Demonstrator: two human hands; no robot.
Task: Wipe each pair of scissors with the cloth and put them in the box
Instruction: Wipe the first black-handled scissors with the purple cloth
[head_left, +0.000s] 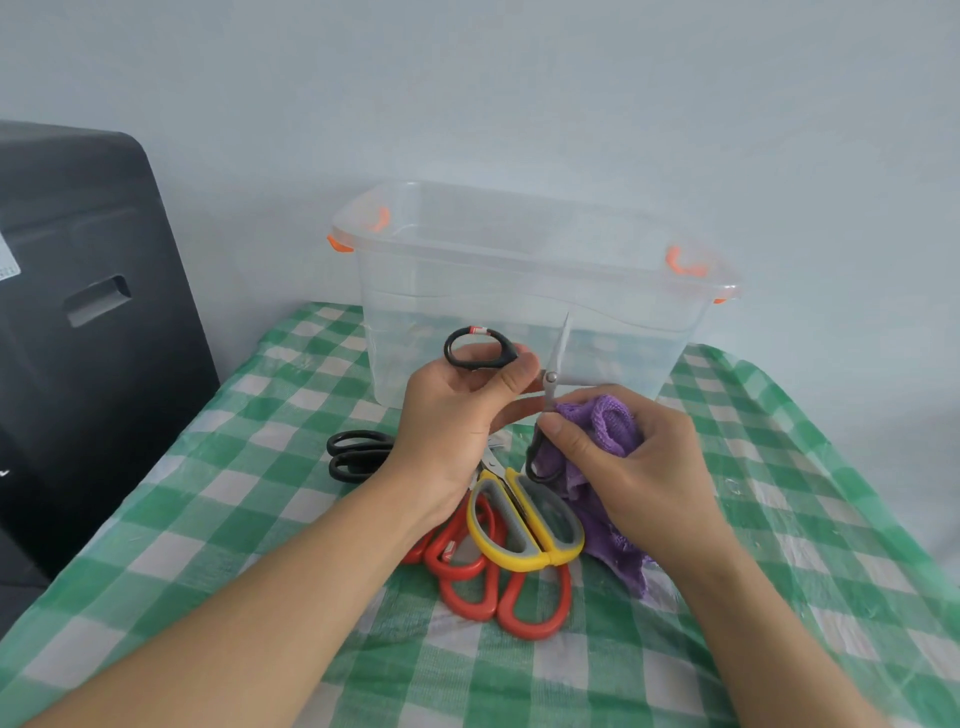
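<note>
My left hand (457, 410) grips a pair of black-handled scissors (480, 349) spread wide, one handle loop sticking up above my fingers and a blade (560, 348) pointing up. My right hand (623, 457) holds the purple cloth (608, 421) bunched around the scissors' other half, thumb pressing near the pivot. A clear plastic box (530, 306) with orange latches stands just behind, nothing visible inside. On the checked cloth below lie yellow-and-grey scissors (524, 525), red scissors (498, 587) and another black pair (358, 454).
The table carries a green-and-white checked cover (208, 519). A black cabinet-like object (78, 312) stands at the left edge. A pale wall rises behind the box.
</note>
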